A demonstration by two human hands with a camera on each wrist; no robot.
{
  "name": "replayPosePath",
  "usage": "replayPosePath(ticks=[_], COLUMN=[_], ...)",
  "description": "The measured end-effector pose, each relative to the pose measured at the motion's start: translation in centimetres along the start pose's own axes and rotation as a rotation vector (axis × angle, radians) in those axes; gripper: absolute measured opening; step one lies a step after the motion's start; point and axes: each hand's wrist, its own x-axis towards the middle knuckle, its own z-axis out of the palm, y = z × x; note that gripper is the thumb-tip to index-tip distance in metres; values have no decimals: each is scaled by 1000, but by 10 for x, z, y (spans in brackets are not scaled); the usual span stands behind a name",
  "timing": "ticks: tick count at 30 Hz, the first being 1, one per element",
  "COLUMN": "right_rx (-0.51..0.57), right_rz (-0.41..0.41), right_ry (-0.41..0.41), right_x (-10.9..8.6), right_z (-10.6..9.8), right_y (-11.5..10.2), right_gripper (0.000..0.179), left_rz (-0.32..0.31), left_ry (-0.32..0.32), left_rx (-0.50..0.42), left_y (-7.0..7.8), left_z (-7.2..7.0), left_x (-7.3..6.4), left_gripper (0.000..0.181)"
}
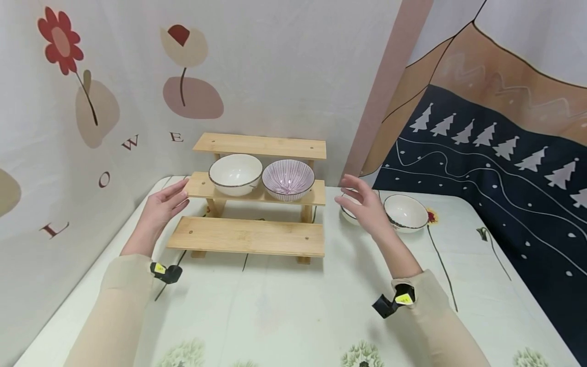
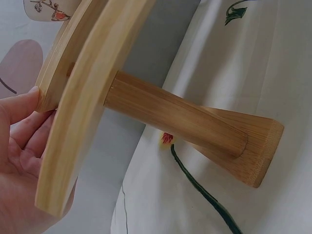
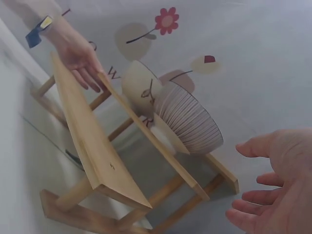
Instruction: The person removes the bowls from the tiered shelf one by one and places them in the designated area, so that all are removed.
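A three-tier wooden shelf stand stands on the table. Side by side on its middle tier sit a white bowl with a dark rim and a purple-striped bowl. My left hand is at the left end of that tier, a fingertip right at the board's end in the left wrist view, fingers extended. Off the stand's right side my right hand hovers with fingers spread and slightly bent, nothing in it. In the right wrist view, a gap separates it from the striped bowl.
Behind my right hand, a white bowl rests on the tablecloth, with another bowl partly hidden beside it. Printed curtains hang close behind the stand and along the left. A dark printed cloth hangs at the right.
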Motion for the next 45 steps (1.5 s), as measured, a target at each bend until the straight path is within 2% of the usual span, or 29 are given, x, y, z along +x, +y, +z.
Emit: replayPosePath(ticks=[13,21,34,45], right_rx=[46,69,35,87], right_rz=[-35,-30,-27,-16], right_ry=[-35,-64,-98,-128], right_x=[5,8,14,20], right_z=[18,28,40,48], right_y=[-13,-19,-21,-21], right_gripper=[64,65,72,79], left_rz=[2,1,-3,0], left_ry=[6,5,2,2], left_rx=[24,19,2,-4], left_y=[2,2,3,2], left_z=[1,1,1,0], left_x=[-2,-1,-2,-1], left_gripper=[69,69,70,70])
